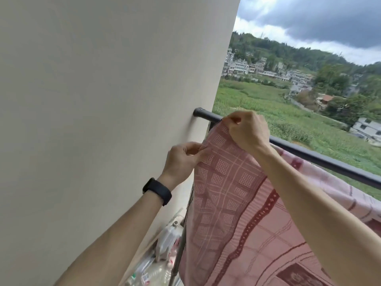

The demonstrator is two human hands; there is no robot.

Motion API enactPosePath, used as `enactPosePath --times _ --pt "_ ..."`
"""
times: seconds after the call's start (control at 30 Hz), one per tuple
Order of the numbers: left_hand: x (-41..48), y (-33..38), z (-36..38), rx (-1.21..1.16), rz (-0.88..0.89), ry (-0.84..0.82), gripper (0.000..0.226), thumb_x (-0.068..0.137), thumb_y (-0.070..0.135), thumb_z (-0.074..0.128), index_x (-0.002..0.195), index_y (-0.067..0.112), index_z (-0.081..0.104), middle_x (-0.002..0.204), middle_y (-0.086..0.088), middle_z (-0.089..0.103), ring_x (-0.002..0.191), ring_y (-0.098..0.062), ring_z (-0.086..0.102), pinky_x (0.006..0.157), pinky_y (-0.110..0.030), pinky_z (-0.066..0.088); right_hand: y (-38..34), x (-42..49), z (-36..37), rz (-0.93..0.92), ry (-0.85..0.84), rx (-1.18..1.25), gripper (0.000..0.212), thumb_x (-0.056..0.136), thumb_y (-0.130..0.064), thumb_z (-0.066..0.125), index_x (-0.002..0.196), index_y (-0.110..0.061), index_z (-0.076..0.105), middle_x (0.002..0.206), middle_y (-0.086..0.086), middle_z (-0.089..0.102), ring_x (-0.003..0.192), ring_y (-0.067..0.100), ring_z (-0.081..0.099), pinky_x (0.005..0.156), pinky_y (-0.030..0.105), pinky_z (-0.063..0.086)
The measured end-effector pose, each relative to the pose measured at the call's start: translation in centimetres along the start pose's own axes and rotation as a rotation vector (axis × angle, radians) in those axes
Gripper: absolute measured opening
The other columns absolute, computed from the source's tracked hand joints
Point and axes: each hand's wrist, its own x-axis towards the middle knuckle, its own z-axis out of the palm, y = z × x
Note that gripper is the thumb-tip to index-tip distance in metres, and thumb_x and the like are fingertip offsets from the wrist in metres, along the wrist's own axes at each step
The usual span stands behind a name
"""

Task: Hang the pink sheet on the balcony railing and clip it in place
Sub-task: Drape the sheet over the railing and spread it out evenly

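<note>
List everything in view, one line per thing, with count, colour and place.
plain plaster wall: one, cream, left.
dark metal balcony railing: one, dark grey, from the wall to the right edge.
pink patterned fabric sheet: one, pink with dark red bands, draped over the railing, centre right.
translucent plastic jug: one, whitish, floor by the wall, among blurred packets.
thin metal pole: one, grey, upright below the sheet's left edge.
grass field: one, green, beyond the railing.
white houses: many, white, beyond the field.
black wristband: one, black, left wrist.
left hand: one, pinches the sheet's left edge.
right hand: one, pinches the sheet's top corner at the railing.
</note>
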Motion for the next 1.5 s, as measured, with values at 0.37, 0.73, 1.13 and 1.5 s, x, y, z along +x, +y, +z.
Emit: enactPosePath --times 0.37,0.73,1.13,1.5 --pt "-2.7 -10.1 -3.0 0.067 -0.349 -0.258 0.024 0.088 0.031 0.072 0.095 0.007 0.073 0.085 -0.005 0.075 0.069 -0.010 0.066 0.072 -0.024 0.051 -1.3 0.7 2.9 -0.122 -0.440 -0.387 0.052 0.090 -0.071 0.042 0.069 -0.028 0.061 0.062 -0.006 0.059 0.054 0.016 0.056 0.058 0.032 0.053" --pt "-1.0 -12.1 -3.6 0.252 -0.208 0.062 0.017 0.087 0.044 0.067 0.091 0.027 0.069 0.088 0.009 0.072 0.081 -0.009 0.067 0.076 -0.024 0.053 -0.3 -2.7 5.3 -0.377 -0.067 -0.333 0.031 0.099 -0.044 0.047 0.119 -0.028 0.064 0.110 -0.006 0.071 0.091 0.023 0.066 0.062 0.030 0.042" --pt "-5.9 -18.9 -5.8 0.761 -0.373 -0.544 0.049 0.091 0.062 0.052 0.070 0.019 0.062 0.065 0.003 0.051 0.065 -0.018 0.050 0.062 -0.033 0.039 1.2 -4.4 5.2 -0.246 -0.031 -0.608 0.054 0.097 -0.065 0.032 0.105 -0.015 0.050 0.072 -0.002 0.053 0.047 0.014 0.035 0.048 0.026 0.019" --pt "-0.1 -7.8 -2.5 -0.064 -0.401 -0.172 0.037 0.079 0.031 0.066 0.115 0.024 0.061 0.111 0.002 0.066 0.094 0.000 0.063 0.084 -0.024 0.047 1.3 -6.1 1.9 -0.222 -0.042 -0.178 0.046 0.099 -0.050 0.045 0.137 -0.025 0.050 0.133 0.002 0.061 0.116 0.022 0.057 0.096 0.042 0.045"
